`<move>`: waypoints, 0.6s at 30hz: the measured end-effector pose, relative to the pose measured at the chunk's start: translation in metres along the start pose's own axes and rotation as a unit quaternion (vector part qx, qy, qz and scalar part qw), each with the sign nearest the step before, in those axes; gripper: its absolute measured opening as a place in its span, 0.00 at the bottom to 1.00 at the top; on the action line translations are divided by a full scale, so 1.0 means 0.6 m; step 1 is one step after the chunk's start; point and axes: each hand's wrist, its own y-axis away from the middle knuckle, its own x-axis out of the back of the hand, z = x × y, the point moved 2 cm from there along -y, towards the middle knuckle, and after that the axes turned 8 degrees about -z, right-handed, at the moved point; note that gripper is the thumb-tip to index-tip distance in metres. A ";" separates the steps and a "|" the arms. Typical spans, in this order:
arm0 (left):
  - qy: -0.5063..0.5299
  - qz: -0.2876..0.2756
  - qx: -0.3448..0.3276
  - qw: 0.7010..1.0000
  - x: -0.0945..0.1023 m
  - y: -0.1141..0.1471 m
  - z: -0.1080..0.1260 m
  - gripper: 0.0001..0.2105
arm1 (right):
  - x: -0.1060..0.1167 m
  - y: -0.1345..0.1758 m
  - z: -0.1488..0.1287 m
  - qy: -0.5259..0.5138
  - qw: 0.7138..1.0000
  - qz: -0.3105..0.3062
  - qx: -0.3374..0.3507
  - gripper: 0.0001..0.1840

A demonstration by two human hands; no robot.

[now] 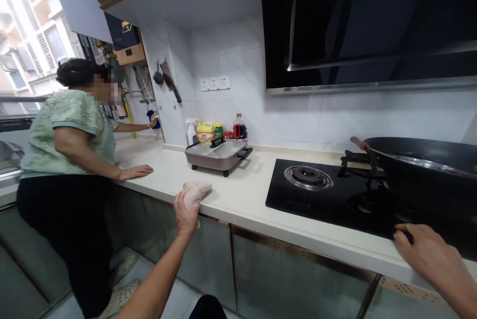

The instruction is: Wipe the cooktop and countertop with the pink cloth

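Along the front edge of the tabletop [242,192]: left hand [187,214] clamped on pale cloth [197,192]; right hand [428,247] apart, loosely curled, empty. Cloth probably light, limp; best gripped mid-bunch.

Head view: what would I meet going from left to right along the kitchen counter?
Another person's flat hand → the left hand with a pale cloth → a round burner → a large black wok.
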 end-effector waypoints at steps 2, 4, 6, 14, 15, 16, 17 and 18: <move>0.025 0.034 0.020 0.999 -0.012 0.017 0.013 0.37 | -0.003 -0.002 0.001 -0.001 1.000 0.000 0.002 0.31; 0.051 0.067 0.041 0.996 -0.026 0.034 0.029 0.37 | -0.005 -0.003 0.000 0.001 1.000 -0.001 0.005 0.31; 0.077 0.089 0.057 0.991 -0.040 0.051 0.049 0.36 | -0.004 -0.003 -0.002 0.007 1.000 0.004 0.010 0.32; 0.098 -0.037 0.002 0.995 -0.093 0.193 0.199 0.36 | 0.007 0.004 -0.013 0.016 1.000 -0.002 0.000 0.31; 0.096 -0.056 -0.017 0.994 -0.100 0.218 0.223 0.39 | 0.005 0.003 -0.013 0.017 1.000 0.002 0.005 0.31; 0.090 -0.077 -0.037 0.992 -0.107 0.242 0.248 0.42 | 0.004 0.003 -0.012 0.017 1.000 0.008 0.010 0.30; 0.080 -0.102 -0.057 0.990 -0.114 0.265 0.272 0.45 | 0.002 0.002 -0.011 0.017 1.000 0.017 0.016 0.29; 0.069 -0.127 -0.076 0.987 -0.121 0.286 0.297 0.49 | 0.001 0.001 -0.011 0.016 0.999 0.024 0.021 0.28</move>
